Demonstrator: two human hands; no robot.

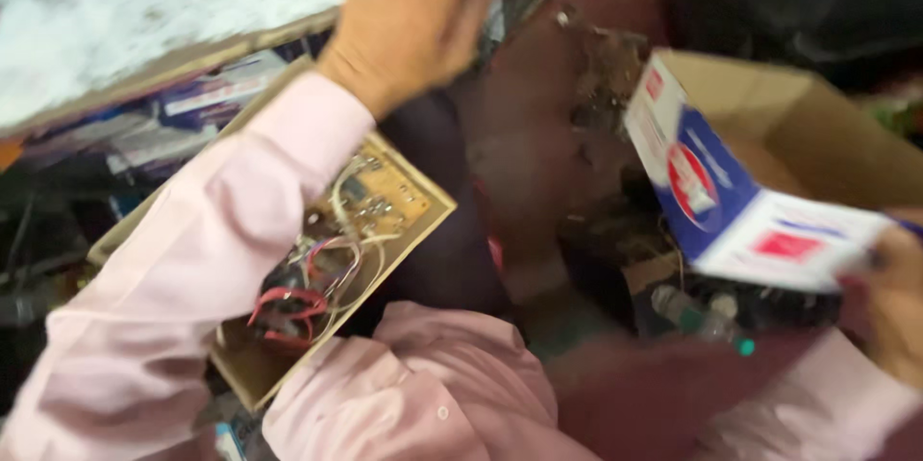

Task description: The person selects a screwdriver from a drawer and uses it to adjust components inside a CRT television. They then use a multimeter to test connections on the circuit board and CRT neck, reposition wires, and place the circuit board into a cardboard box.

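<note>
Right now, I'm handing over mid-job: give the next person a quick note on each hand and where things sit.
Left hand: raised at the top of the view, fingers closed on something blurred; I cannot tell what.
Right hand: at the right edge, gripping the flap of the open cardboard box.
Circuit board with loose wires lies under the left sleeve, untouched.
A small bottle lies below the box.
Done and left: unclear from this blurred frame.
</note>
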